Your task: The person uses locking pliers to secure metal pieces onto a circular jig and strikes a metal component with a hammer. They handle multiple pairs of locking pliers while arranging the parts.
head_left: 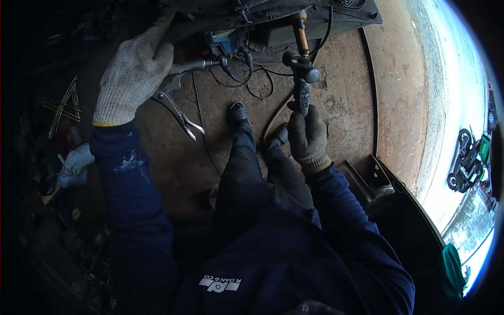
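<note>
My right hand (309, 137), in a dirty knit glove, is closed round the dark, rough handle of a hammer (301, 65). The hammer's metal head points away from me, below the bench edge. In line beyond it is a wooden handle (301, 35); I cannot tell what it belongs to. My left hand (131, 73), in a pale knit glove with a yellow cuff, reaches to the dark metal workpiece (210, 21) with fingers stretched and thumb apart. Its fingertips are lost in shadow. Metal locking pliers (176, 113) stick out beside its thumb, handles spread.
A blue boxy device (227, 42) with black cables (257, 86) sits under the bench edge. Thin rods (65, 107) and a white crumpled thing (76, 165) lie at the left. A dark metal bin (404, 210) stands at my right. Outside is a parked motorcycle (464, 163).
</note>
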{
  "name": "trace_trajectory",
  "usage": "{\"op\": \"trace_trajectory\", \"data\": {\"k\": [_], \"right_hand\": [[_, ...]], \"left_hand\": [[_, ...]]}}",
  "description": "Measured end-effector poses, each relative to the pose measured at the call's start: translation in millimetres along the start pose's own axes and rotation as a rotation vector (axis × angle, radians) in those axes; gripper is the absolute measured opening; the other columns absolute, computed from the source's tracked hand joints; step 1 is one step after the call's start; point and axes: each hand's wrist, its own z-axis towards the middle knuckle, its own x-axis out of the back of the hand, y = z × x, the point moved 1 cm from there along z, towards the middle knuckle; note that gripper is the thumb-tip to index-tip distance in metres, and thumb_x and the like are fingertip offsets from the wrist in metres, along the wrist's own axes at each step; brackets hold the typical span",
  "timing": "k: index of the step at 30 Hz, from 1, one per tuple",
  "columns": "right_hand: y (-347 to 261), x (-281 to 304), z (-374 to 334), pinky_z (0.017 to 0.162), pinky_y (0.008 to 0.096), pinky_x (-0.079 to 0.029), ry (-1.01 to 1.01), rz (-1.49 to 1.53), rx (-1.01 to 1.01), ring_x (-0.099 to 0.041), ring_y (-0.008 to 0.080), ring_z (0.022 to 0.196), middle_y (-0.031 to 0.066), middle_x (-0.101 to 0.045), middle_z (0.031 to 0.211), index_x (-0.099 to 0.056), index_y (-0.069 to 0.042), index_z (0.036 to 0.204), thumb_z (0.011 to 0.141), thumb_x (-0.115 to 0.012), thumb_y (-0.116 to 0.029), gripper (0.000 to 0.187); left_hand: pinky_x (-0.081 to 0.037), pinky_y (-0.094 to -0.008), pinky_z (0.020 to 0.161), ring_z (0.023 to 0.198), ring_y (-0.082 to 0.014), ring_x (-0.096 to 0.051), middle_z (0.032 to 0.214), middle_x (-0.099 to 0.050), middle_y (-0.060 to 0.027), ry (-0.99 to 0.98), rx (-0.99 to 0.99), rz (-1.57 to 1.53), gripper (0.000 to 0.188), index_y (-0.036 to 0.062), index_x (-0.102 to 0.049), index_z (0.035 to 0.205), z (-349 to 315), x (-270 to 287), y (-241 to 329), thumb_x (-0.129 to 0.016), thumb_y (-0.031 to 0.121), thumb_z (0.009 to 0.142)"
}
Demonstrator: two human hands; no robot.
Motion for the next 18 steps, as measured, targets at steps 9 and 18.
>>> {"op": "trace_trajectory", "data": {"k": [9, 18], "right_hand": [[242, 0, -129, 0.071, 0.0359, -0.051, -0.205, -0.169, -0.554, -0.064, 0.0189, 0.079, 0.0101, -0.066, 0.085, -0.064, 0.0, 0.117, 0.104, -0.058, -0.036, 0.039], [273, 0, -136, 0.092, 0.0425, -0.05, -0.454, -0.284, -0.763, -0.067, 0.0296, 0.105, 0.0201, -0.072, 0.111, -0.061, 0.004, 0.126, 0.1, -0.059, -0.037, 0.049]], "left_hand": [[-0.053, -0.0361, 0.07, 0.064, -0.0163, -0.062, 0.073, -0.059, -0.0099, 0.072, 0.098, 0.025, 0.06, 0.0062, -0.048, 0.152, -8, -6, 13, -0.057, 0.026, 0.096], [-0.054, -0.0346, 0.067, 0.065, -0.0142, -0.063, 0.074, -0.059, -0.0119, 0.071, 0.211, -0.095, 0.06, 0.0065, -0.047, 0.153, -11, -9, 25, -0.058, 0.023, 0.096]]}}
